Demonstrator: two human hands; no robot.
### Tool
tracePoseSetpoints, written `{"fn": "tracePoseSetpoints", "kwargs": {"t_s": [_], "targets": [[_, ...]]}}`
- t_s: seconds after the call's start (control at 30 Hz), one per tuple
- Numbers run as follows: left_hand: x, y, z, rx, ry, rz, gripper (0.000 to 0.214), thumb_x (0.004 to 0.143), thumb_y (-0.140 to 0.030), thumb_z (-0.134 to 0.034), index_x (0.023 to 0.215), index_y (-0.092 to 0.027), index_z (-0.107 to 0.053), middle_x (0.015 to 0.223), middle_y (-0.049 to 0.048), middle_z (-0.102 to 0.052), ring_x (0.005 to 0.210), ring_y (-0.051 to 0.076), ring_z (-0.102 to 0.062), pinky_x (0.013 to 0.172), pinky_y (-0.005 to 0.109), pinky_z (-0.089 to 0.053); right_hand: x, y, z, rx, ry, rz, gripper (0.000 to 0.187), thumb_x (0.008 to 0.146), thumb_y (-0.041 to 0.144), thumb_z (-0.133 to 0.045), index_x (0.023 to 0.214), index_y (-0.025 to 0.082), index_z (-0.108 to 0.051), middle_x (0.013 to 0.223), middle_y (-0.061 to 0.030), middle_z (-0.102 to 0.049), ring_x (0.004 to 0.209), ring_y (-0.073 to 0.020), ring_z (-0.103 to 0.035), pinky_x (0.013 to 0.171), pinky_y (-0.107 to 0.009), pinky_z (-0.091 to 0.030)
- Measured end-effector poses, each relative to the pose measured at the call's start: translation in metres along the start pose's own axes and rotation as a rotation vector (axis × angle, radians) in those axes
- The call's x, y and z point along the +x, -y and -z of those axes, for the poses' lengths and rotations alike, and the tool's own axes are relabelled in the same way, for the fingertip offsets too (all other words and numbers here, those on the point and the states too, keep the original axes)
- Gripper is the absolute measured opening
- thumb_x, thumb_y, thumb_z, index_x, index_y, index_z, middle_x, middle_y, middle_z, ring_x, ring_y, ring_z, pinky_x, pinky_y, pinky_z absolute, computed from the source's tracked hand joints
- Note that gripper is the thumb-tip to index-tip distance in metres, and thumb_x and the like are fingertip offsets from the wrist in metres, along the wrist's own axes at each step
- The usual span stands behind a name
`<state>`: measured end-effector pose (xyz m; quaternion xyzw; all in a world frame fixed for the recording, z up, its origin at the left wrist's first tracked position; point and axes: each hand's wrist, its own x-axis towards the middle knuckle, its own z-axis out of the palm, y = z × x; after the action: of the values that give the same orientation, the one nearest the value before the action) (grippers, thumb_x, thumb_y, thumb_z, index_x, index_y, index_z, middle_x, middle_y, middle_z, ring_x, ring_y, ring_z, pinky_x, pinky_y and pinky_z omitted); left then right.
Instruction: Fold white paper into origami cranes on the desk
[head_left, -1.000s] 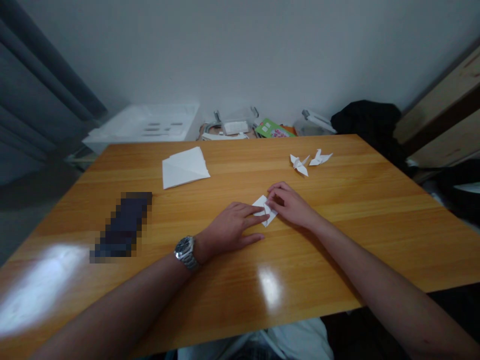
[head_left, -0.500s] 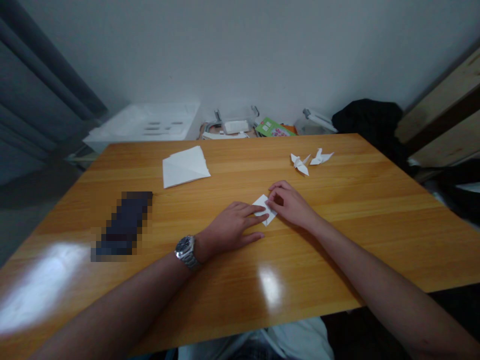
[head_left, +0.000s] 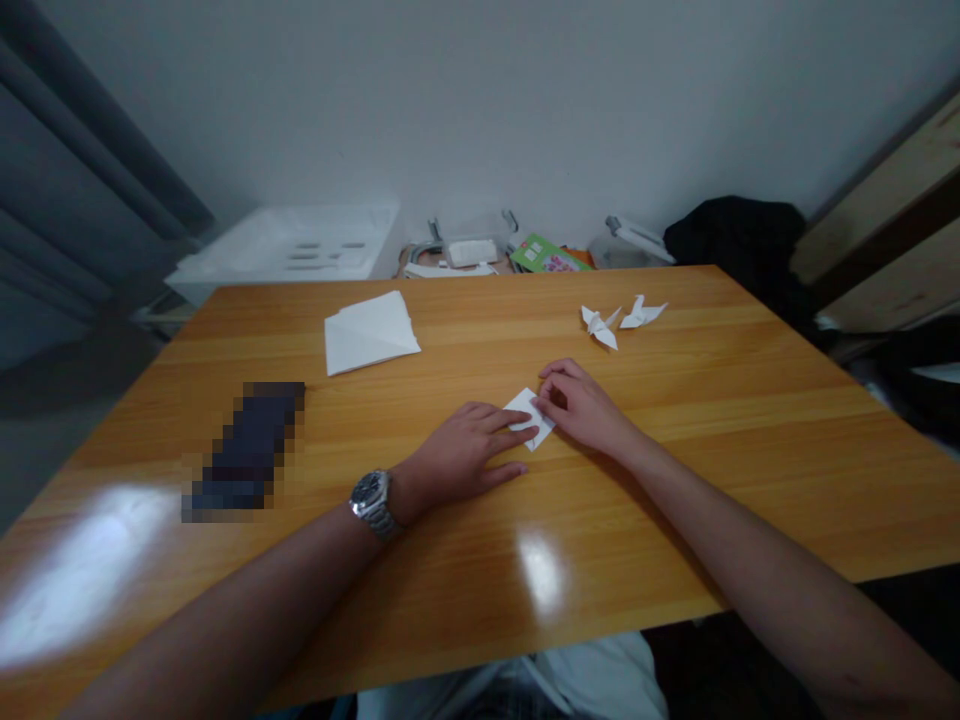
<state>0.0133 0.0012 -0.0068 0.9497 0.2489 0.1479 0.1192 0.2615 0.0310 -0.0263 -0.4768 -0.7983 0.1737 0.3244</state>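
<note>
The left hand (head_left: 466, 455) lies flat and open on the wooden table (head_left: 675, 480), fingers stretched out, with the fingertips (head_left: 525, 432) pressing down on a small folded piece of white paper (head_left: 523, 407). A silver wristwatch (head_left: 370, 500) sits on that wrist. The right hand (head_left: 583, 408) meets the same paper from the other side, its fingers curled so that the tips rest on the paper's right edge; whether they pinch a flap or only press on it cannot be told. The paper lies near the middle of the table, directly between the 2 hands and touching both.

Farther back and to the right, 2 finished paper cranes (head_left: 600, 327) stand just beside each other. A stack of white sheets (head_left: 370, 333) lies well to the left of them, and a dark pixelated object (head_left: 247, 450) lies nearer the left edge. Behind the table are a white tray (head_left: 292, 250), a green packet (head_left: 544, 255) and a black cloth (head_left: 739, 240).
</note>
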Motion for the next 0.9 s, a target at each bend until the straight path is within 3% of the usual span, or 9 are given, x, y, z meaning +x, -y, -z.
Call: {"fn": "tracePoseSetpoints", "kwargs": {"t_s": [0.37, 0.9], "targets": [[0.0024, 0.0004, -0.0022, 0.021, 0.011, 0.027, 0.039, 0.107, -0.031, -0.039, 0.14, -0.023, -0.057, 0.145, 0.007, -0.059, 0.125, 0.024, -0.057, 0.105, 0.043, -0.043, 0.0005, 0.0008, -0.0014, -0.013, -0.005, 0.011, 0.012, 0.088, 0.019, -0.065, 0.077, 0.021, -0.059, 0.109, -0.0099, -0.058, 0.107, -0.0252, -0.059, 0.097, -0.044, -0.049], [0.0028, 0.0002, 0.0027, -0.006, 0.027, 0.02, 0.04, 0.107, -0.036, -0.039, 0.141, -0.025, -0.057, 0.143, 0.0072, -0.06, 0.124, 0.025, -0.059, 0.104, 0.043, -0.043, 0.0004, 0.0025, -0.0038, -0.04, -0.003, 0.006, 0.014, 0.089, 0.023, -0.067, 0.078, 0.021, -0.059, 0.11, -0.0092, -0.057, 0.108, -0.0256, -0.058, 0.097, -0.044, -0.048]]}}
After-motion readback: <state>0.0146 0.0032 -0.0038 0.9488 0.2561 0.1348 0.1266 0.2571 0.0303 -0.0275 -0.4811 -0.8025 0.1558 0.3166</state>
